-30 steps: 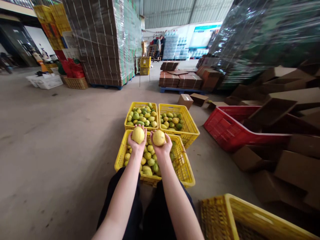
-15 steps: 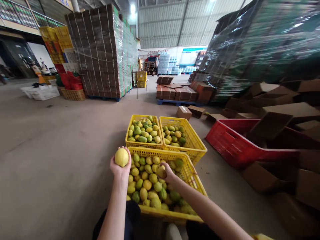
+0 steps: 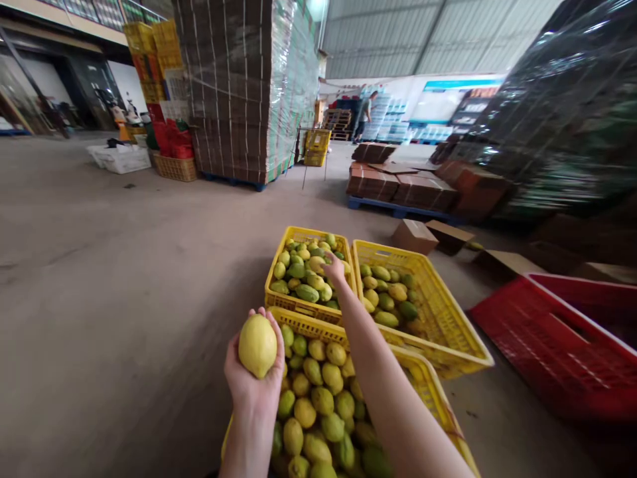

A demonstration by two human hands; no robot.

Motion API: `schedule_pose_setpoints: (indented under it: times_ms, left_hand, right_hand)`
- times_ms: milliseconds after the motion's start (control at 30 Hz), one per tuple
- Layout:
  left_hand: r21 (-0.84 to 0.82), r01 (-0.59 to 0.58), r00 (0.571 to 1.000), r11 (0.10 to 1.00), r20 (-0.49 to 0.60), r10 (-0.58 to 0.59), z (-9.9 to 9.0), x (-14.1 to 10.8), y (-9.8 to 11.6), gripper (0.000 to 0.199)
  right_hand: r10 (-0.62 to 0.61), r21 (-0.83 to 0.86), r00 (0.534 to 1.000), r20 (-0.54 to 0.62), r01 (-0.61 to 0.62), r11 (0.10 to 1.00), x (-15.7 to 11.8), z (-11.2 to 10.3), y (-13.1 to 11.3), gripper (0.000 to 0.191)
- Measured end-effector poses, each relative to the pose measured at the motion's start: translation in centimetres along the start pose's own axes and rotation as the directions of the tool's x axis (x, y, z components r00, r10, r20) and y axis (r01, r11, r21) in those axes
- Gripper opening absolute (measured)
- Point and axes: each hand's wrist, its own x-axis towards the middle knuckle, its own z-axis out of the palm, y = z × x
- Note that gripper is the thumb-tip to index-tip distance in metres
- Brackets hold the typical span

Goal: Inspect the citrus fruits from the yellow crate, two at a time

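My left hand [image 3: 255,378], palm up, holds a yellow lemon-like fruit [image 3: 257,346] left of the near crate. My right hand [image 3: 334,269] is over the far left yellow crate [image 3: 308,310], its fingers apart beside a yellow fruit [image 3: 316,265]. Green and yellow fruits fill much of that crate. In the large near yellow crate [image 3: 440,392] lie several more, partly hidden by my right forearm. The far right yellow crate [image 3: 448,318] has fruits gathered on its left side.
A red crate [image 3: 552,332] stands at the right, with cardboard boxes [image 3: 414,237] beyond the yellow crates. Flattened cardboard [image 3: 423,191] lies on a blue pallet. Tall wrapped stacks [image 3: 229,99] rise behind. A person [image 3: 365,116] is far back.
My right hand has moved from the near crate to the far left one, and its fingers have spread from around a fruit. My left hand still holds its fruit. The view has shifted left.
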Motion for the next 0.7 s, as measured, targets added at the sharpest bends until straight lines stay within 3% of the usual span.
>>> schedule_pose_setpoints:
  times_ms: [100, 200, 333, 467, 600, 700]
  left_hand:
    - [0.017, 0.017, 1.000, 1.000, 0.005, -0.017, -0.3, -0.3, -1.2, 0.032]
    - [0.037, 0.070, 0.997, 0.997, 0.009, -0.071, -0.6, -0.8, -1.8, 0.031]
    - [0.039, 0.069, 0.997, 0.997, 0.026, -0.070, -0.9, -1.3, -1.6, 0.031]
    - [0.073, 0.067, 0.996, 0.995, 0.045, -0.071, -1.2, -1.8, -1.5, 0.027]
    - [0.151, 0.088, 0.992, 0.985, 0.072, -0.100, -1.9, -2.1, -1.4, 0.027]
    - [0.237, 0.044, 0.990, 0.971, 0.118, -0.074, -2.9, -1.8, -1.4, 0.028]
  right_hand:
    - [-0.005, -0.077, 0.995, 0.101, 0.012, 0.997, -1.1, 1.3, 1.0, 0.043]
    - [-0.066, -0.119, 0.983, 0.172, 0.087, 0.989, -4.4, 0.7, 2.4, 0.044]
    - [-0.117, -0.131, 0.955, 0.272, 0.157, 0.979, -10.9, -3.4, 4.5, 0.038]
    - [-0.083, -0.114, 0.953, 0.292, 0.121, 0.986, -17.3, -8.6, 5.7, 0.030]
    - [-0.048, -0.036, 0.956, 0.288, 0.061, 0.998, -22.2, -12.7, 5.0, 0.026]
    - [-0.077, 0.140, 0.967, 0.244, 0.044, 0.989, -25.5, -14.3, 3.3, 0.025]
